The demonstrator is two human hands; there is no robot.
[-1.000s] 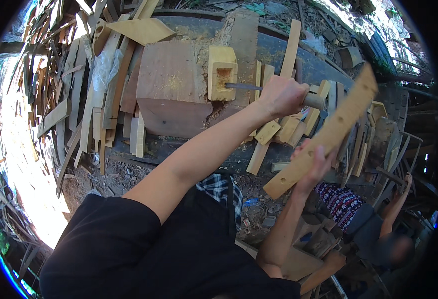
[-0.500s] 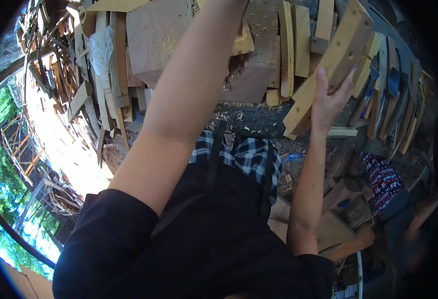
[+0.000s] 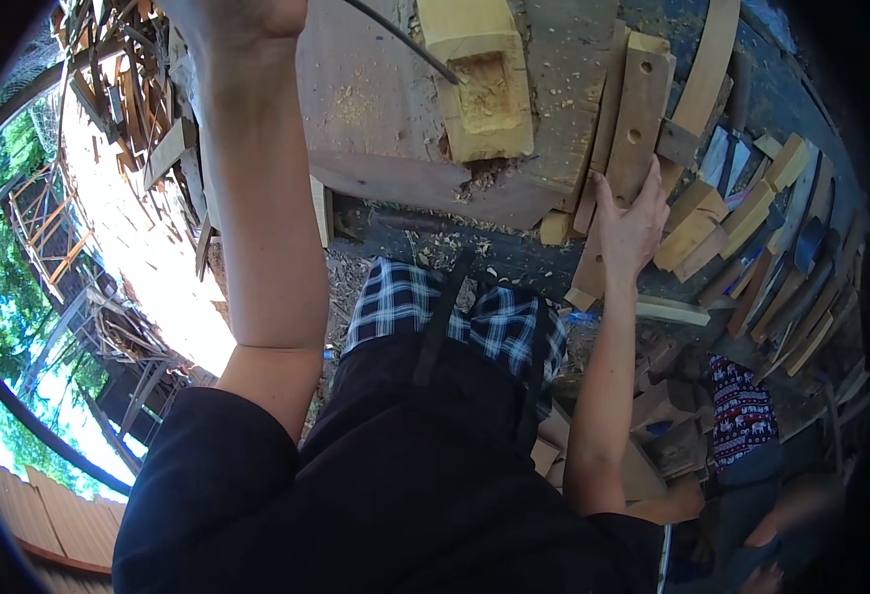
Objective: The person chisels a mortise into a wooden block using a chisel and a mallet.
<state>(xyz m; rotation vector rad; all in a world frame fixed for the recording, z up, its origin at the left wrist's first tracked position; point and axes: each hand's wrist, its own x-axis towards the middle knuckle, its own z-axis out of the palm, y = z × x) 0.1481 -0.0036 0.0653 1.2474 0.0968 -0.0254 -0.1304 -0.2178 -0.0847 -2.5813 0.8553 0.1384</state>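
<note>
My left hand (image 3: 242, 22) is cut off at the top edge, its fingers out of view. Near it a thin metal rod, probably a chisel blade (image 3: 403, 43), slants down to a pale yellow wood block (image 3: 486, 129) with a rough rectangular hollow. This block rests on a big grey-brown timber (image 3: 371, 139). To its right, my right hand (image 3: 629, 223) has thumb and fingers closed round a long board with round holes (image 3: 638, 99), lying along the timber's side.
Cut wood pieces (image 3: 747, 218) crowd the right of the dark bench (image 3: 405, 223). Scrap wood (image 3: 128, 89) is piled at the upper left beside bright ground. Another person in patterned trousers (image 3: 742, 411) is at the lower right, partly blurred.
The drilled board has come down from a raised, slanting position to beside the timber, my right hand still on it. My left hand has moved up and leftward toward the top edge.
</note>
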